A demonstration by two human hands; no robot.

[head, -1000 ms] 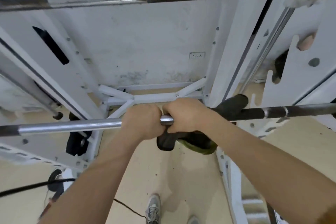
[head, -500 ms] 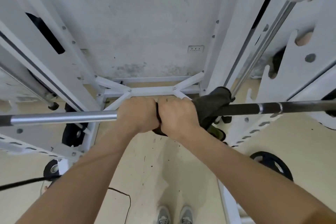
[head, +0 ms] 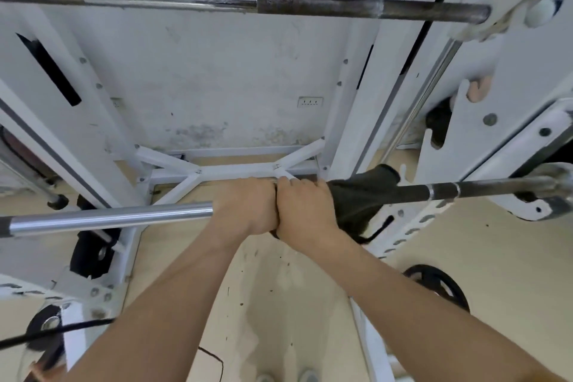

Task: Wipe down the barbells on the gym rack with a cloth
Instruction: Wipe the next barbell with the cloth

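Observation:
A barbell crosses the view at waist height, shiny chrome to the left and dark to the right. Both hands grip it side by side at its middle. My left hand curls round the bare bar. My right hand grips the bar through a dark cloth, which drapes over the bar and hangs down to the right of the hand. A second barbell, rusty with a chrome section, rests higher up on the white rack.
White rack uprights stand left and right, with a cross brace on the floor behind the bar. Black weight plates lie on the beige floor at right and hang at left. A black cable runs at lower left. My shoes show at the bottom.
The two hands came together on the bar, closing the gap between them. The cloth moved from hanging under the right hand to draping over the bar on its right.

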